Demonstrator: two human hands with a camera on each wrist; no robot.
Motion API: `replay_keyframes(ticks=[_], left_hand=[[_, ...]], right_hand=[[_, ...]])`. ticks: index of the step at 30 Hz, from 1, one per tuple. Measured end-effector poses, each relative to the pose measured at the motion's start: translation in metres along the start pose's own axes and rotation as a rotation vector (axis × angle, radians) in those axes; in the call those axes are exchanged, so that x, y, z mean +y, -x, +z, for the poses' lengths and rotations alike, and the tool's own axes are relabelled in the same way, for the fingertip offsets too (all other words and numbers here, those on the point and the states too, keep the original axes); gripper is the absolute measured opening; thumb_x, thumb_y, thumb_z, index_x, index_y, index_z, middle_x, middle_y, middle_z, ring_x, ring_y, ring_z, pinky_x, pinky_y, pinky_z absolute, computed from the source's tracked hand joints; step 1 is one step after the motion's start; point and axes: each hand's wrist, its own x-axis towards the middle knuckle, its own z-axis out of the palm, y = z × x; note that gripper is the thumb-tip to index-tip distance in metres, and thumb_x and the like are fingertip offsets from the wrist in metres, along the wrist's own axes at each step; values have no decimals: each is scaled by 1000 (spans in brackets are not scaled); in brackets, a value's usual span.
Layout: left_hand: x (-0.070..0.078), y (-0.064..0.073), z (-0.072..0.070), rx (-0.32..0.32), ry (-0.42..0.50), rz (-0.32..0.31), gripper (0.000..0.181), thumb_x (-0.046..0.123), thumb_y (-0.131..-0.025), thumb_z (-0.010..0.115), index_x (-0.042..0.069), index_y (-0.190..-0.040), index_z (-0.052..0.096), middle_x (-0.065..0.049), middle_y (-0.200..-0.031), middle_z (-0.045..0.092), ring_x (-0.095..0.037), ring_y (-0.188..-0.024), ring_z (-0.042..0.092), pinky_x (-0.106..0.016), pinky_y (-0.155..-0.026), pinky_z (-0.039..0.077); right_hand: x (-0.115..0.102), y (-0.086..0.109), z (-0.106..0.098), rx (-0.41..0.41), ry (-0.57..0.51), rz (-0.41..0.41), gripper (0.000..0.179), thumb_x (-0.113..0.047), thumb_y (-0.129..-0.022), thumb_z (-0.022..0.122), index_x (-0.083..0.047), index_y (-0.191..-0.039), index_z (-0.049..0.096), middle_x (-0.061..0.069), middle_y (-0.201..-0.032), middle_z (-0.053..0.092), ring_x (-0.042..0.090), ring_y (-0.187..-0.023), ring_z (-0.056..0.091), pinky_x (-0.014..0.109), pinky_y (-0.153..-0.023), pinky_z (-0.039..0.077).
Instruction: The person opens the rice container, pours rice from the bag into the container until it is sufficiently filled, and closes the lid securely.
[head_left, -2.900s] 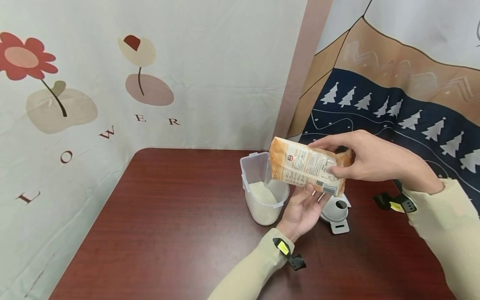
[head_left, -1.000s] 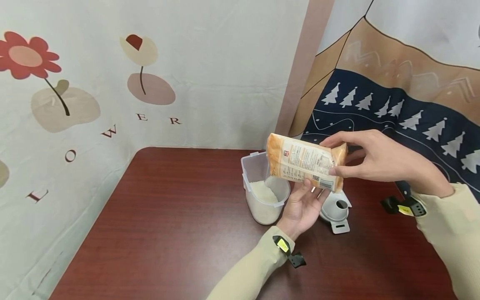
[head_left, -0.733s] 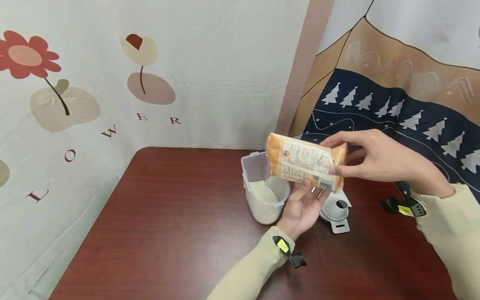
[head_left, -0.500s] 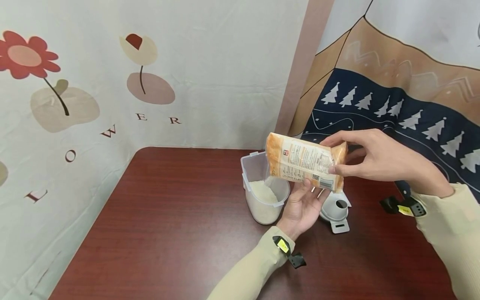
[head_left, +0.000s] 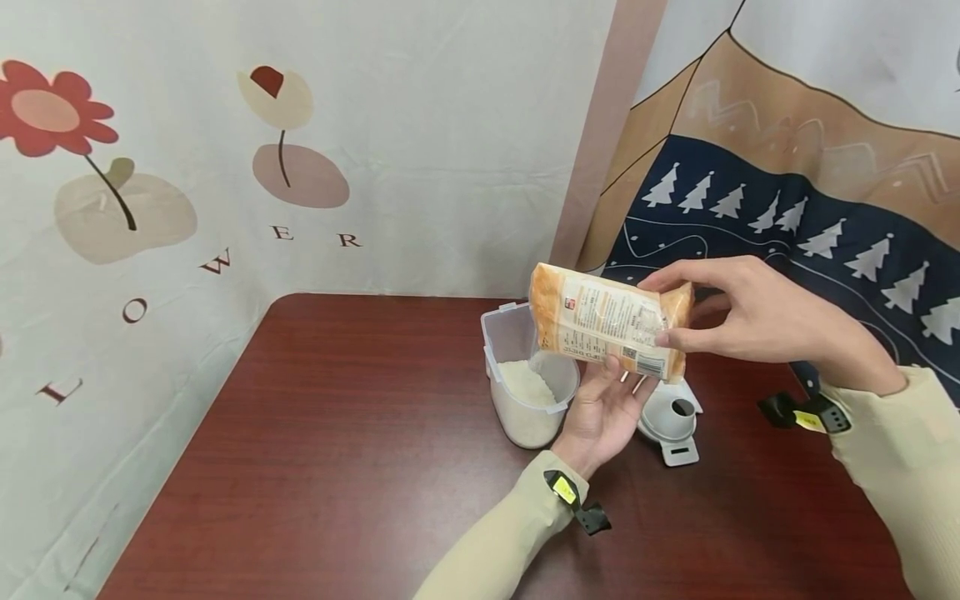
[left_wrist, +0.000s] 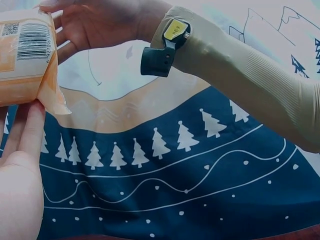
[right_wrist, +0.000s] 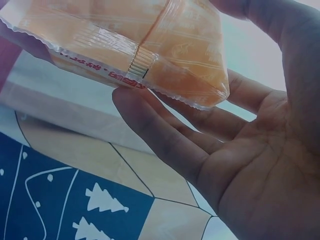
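An orange and white plastic packet (head_left: pixel 600 321), printed with text and a barcode, is held tilted above the table by both hands. My left hand (head_left: pixel 603 417) holds it from below, thumb at the lower front edge and fingers under it. At the packet's right end my right hand (head_left: pixel 750 312) grips, thumb in front and fingers over the top and behind. In the right wrist view the packet's crimped end seam (right_wrist: pixel 100 62) shows. Behind the packet's left end stands a clear plastic storage container (head_left: pixel 510 333), partly filled with a white grainy or powdery content (head_left: pixel 528 387).
A pale grey plastic lid (head_left: pixel 667 421) with a round opening lies right of the left hand, partly hidden. All stand on a dark red-brown wooden table (head_left: pixel 337 433). A printed cloth (head_left: pixel 450 125) hangs behind; another with white trees (head_left: pixel 750 200) hangs at right.
Since the earliest frame, my right hand has shifted slightly right along the packet, and the packet has moved a little left and up. Over the last second almost nothing has moved.
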Motion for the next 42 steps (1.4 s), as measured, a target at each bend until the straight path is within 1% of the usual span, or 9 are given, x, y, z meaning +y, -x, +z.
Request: replay_keyframes(ticks=[8, 16, 21, 24, 27, 34, 40, 42], left_hand=[[1, 0, 2, -7, 9, -8, 68, 37, -81, 86, 31, -139, 52, 8, -141, 58, -9, -133, 53, -31, -119, 42], [0, -1, 0, -13, 11, -23, 65, 36, -81, 85, 31, -137, 53, 9, -140, 58, -9, -133, 54, -31, -120, 42], [0, 0, 0, -11, 13, -28, 66, 36, -81, 85, 31, -138, 53, 8, -141, 58, -10, -135, 53, -33, -121, 41], [0, 0, 0, -13, 13, -26, 67, 36, -81, 85, 31, -139, 53, 9, -143, 58, -10, -136, 53, -34, -122, 40], [0, 0, 1, -10, 17, -24, 65, 36, -81, 85, 31, -138, 54, 9, -142, 58, -10, -135, 53, -33, -121, 40], [-1, 0, 2, -2, 28, -13, 64, 35, -80, 85, 30, -136, 55, 10, -139, 60, -8, -132, 55, -32, -120, 42], [-1, 0, 3, -3, 35, 0, 62, 35, -80, 85, 30, -135, 56, 9, -139, 59, -9, -132, 55, -32, -119, 42], [-1, 0, 2, -3, 36, 2, 63, 35, -80, 86, 30, -135, 56, 9, -139, 59, -9, -132, 54, -32, -119, 42]], right_hand=[[-1, 0, -1, 13, 13, -27, 53, -18, -78, 91, -24, -126, 69, 1, -113, 71, 7, -81, 71, 17, -73, 59], [-2, 1, -1, 22, 23, -32, 53, -18, -77, 91, -22, -126, 70, 0, -112, 71, 6, -80, 71, 18, -72, 60], [-2, 0, 0, 26, 22, -45, 53, -18, -77, 91, -22, -126, 70, 1, -113, 72, 6, -81, 71, 17, -73, 60], [-2, 0, 0, 31, 25, -52, 54, -17, -77, 91, -21, -126, 70, 1, -114, 72, 6, -81, 71, 16, -73, 59], [-2, 0, 0, 35, 24, -58, 54, -17, -77, 91, -21, -127, 70, 1, -115, 72, 6, -81, 71, 18, -73, 60], [-2, -1, 0, 43, 26, -64, 54, -17, -77, 91, -21, -127, 71, 0, -114, 72, 6, -81, 71, 16, -73, 59], [-2, -2, 0, 50, 32, -88, 55, -16, -77, 91, -22, -127, 70, 0, -113, 72, 5, -81, 70, 21, -73, 61], [-2, -2, 0, 50, 28, -95, 55, -16, -77, 91, -22, -127, 70, 0, -114, 72, 4, -80, 70, 20, -72, 61]])
